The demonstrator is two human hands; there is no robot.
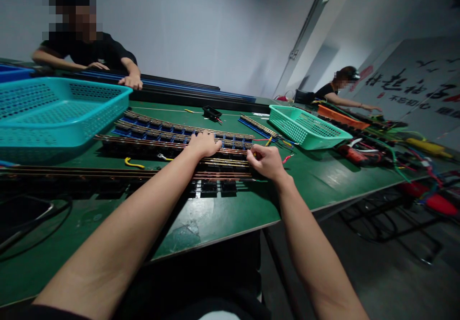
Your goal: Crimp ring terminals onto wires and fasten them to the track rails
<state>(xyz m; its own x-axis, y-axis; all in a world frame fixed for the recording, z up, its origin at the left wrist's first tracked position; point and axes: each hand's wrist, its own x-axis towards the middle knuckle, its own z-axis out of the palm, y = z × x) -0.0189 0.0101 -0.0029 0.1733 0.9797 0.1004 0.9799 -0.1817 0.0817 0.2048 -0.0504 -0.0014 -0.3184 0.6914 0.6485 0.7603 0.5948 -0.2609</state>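
Long copper-coloured rails (154, 143) with blue and black supports lie in rows across the green table. My left hand (204, 143) rests palm-down on these rails, its fingers laid over them and partly hidden. At the rails' right-hand ends is my right hand (268, 161), its thumb and fingers curled together in a pinch. Whatever it pinches is hidden by the fingers. A yellow sleeved lead (134, 163) and a lead with a metal lug (164, 157) lie left of my left hand. Just beyond my right hand is a small red lead (287, 158).
A large turquoise basket (104, 119) stands at left, a mint-green basket (312, 140) at right. Beyond it are orange-handled pliers (359, 156) and tangled wires. A black tray (212, 114) sits farther back. One person (89, 51) leans over dark bars opposite; another (336, 92) works far right.
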